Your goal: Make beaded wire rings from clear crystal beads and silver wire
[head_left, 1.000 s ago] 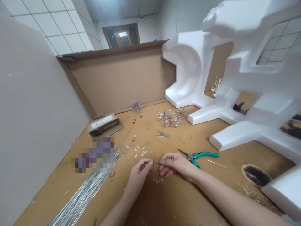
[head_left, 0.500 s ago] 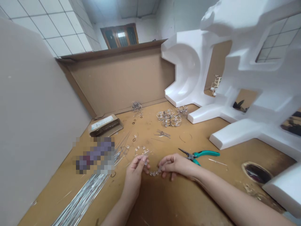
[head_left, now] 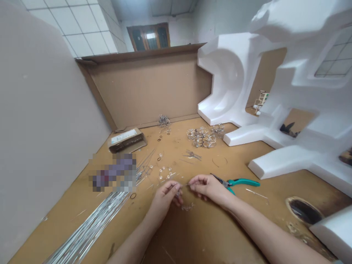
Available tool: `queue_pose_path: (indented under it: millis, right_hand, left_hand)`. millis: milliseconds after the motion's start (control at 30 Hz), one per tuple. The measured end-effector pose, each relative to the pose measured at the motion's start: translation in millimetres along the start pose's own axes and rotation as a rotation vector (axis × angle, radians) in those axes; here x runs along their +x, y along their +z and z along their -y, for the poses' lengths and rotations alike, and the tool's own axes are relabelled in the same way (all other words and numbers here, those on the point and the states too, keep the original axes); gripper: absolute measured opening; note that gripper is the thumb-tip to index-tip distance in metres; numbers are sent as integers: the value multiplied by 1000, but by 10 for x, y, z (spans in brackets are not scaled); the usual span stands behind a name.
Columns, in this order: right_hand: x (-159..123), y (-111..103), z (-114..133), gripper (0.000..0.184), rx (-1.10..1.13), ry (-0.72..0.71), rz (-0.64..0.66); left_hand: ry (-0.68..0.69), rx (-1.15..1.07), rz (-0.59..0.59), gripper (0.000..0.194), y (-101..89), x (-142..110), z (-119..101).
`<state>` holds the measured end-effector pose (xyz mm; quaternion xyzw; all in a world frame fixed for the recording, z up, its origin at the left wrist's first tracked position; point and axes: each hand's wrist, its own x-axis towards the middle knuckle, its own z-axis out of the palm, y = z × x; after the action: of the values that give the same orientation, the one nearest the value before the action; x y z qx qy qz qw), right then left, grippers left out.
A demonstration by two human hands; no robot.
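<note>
Left hand (head_left: 164,198), right hand (head_left: 207,187) closer now, pinching wire (head_left: 184,185) (beads (head_left: 188,207) below)

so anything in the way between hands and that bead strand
Nothing visible. The clear bead strand lies on the wooden board just below the left hand and right hand. The left hand pinches a thin wire above it. The green-handled pliers sit off to the right.

White foam packing (head_left: 228,84) stands beside a cardboard panel (head_left: 148,88).

Hands (head_left: 165,200) (head_left: 207,187) just above clear beads (head_left: 188,207)
</note>
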<state>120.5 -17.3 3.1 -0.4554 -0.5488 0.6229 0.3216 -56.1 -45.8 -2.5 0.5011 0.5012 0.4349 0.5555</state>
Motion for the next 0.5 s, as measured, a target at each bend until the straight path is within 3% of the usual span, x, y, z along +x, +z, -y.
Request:
queue_pose_path:
  millis: [500]
  right_hand:
    - [21, -24, -61, 35, 12, 9, 42]
  left_hand:
    - [-29, -86, -28, 37, -24, 73, 59]
